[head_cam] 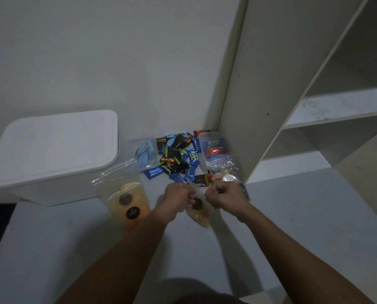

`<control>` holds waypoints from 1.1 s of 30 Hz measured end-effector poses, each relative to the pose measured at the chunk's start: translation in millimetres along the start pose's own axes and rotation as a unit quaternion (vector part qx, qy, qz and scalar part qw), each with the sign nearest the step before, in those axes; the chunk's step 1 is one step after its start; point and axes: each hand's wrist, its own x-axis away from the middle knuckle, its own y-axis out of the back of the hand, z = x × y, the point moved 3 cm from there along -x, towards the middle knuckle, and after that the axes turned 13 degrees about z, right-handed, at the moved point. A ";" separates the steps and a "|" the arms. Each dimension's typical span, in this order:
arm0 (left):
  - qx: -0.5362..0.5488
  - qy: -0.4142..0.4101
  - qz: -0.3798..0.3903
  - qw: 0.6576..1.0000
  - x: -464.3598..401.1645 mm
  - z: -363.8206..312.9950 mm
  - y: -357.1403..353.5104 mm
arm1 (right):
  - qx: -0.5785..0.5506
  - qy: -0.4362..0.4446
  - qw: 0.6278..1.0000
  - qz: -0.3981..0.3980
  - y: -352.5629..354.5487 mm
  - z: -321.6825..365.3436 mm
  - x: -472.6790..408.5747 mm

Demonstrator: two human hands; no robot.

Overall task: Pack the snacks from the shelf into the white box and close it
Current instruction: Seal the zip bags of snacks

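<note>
Head view: both hands held one snack bag, with the closed white box off to the left.

The left hand [178, 195] and right hand [223, 195], both curled tight, pinched the top of the small snack bag [199, 212] at lower centre; its long axis hung down toward the camera. The white box [51, 154], lid on, sat at middle left, nearer the left hand. Loose wrapped snacks [178, 159] lay just above the hands, beside the bare shelf [336, 108].
</note>
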 end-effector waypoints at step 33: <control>-0.185 -0.257 -0.068 0.946 38.2 -49.7 55.9 | 0.149 0.104 0.983 -0.028 -1.3 64.2 -2.3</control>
